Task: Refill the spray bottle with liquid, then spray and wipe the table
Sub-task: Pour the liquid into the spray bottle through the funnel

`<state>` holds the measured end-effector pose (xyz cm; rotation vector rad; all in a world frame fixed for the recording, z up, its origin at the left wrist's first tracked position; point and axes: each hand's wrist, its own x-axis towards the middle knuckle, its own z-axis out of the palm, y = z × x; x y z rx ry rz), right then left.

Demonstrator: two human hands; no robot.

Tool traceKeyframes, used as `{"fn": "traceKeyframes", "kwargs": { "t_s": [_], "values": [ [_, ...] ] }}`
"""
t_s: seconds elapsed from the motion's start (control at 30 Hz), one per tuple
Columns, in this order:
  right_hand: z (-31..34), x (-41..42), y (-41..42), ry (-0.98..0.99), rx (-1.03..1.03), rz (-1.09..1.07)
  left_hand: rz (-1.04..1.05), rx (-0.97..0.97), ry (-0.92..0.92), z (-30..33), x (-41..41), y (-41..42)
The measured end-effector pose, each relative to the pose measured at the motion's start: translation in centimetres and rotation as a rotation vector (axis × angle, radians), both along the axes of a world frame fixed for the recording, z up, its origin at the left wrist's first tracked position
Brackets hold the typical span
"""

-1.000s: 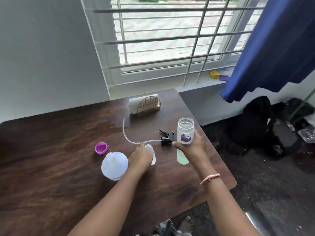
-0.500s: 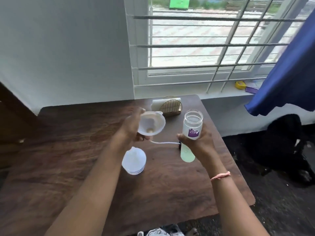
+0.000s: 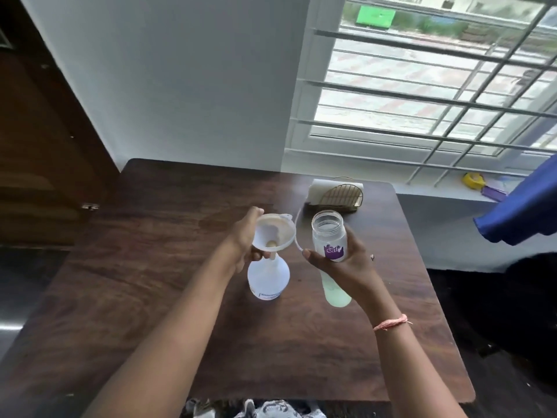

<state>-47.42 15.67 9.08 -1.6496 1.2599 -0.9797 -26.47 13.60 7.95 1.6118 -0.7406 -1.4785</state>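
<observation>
Table: dark wood, below a barred window.
Left hand: pinches the funnel over the spray bottle.
Right hand: grips the refill bottle, open, upright.

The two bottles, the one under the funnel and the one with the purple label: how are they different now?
The spray bottle stands on the table with the funnel at its neck, steadied by the left hand; the refill bottle is held up by the right hand. The refill bottle shows pale green liquid; none is visible in the spray bottle. Both are uncapped.
</observation>
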Motion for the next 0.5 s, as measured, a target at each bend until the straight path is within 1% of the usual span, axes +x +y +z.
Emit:
{"fn": "traceKeyframes", "kwargs": {
  "t_s": [0.13,0.23,0.4,0.5],
  "values": [
    [0.0,0.4,0.5,0.13,0.04,0.087,0.049,-0.027,-0.092,-1.6,-0.1,0.2],
    [-0.2,0.7,0.6,0.227,0.078,0.11,0.018,-0.06,-0.167,-2.3,-0.3,0.2],
    [-0.9,0.9,0.5,0.438,0.128,0.131,0.067,-0.125,-0.211,-2.9,-0.5,0.3],
    [-0.8,1.0,0.2,0.496,0.147,0.152,0.094,-0.175,-0.222,-2.9,-0.6,0.4]
  ]
}}
